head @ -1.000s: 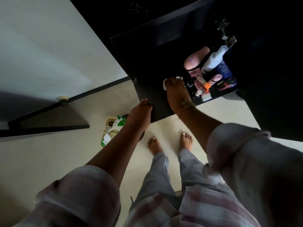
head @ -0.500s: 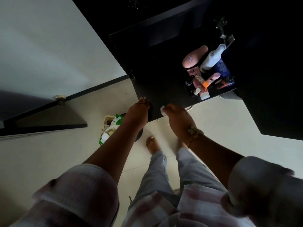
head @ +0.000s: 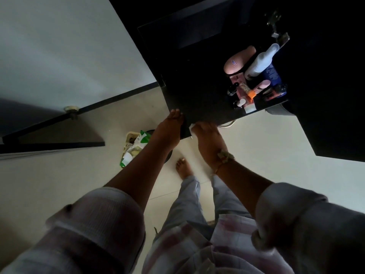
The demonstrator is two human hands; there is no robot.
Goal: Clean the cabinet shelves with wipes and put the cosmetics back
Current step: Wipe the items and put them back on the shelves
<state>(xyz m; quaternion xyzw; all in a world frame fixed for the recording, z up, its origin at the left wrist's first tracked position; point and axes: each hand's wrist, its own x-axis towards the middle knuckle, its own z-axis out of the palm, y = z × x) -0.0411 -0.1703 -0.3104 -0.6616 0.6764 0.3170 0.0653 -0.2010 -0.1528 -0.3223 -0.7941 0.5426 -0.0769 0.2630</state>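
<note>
A pale tiled floor (head: 276, 147) fills most of the head view, with a white wall (head: 59, 46) rising at the left and a dark cabinet door (head: 335, 95) standing open at the right. Between them juts the black cabinet shelf (head: 193, 91), its left and middle parts bare and its right part crowded with cosmetics (head: 254, 84). The person's two rolled sleeves and forearms reach up from below toward the shelf's front edge. The left hand (head: 167, 131) lies with fairly straight fingers resting on the shelf's near left corner and holds nothing. The right hand (head: 209, 139), with a thread bracelet (head: 225, 156) at the wrist, is just beside it, its fingers curled over a white wipe (head: 192, 128) and pressing it against the shelf's front edge. Among the cosmetics, a tall white bottle (head: 258, 64) leans next to a pink bottle (head: 237, 61) and a blue container (head: 273, 74), with smaller tubes and jars packed in front of them. On the floor below the left forearm sits a small basket (head: 129, 136) holding a green-and-white wipes pack (head: 136, 147).
</note>
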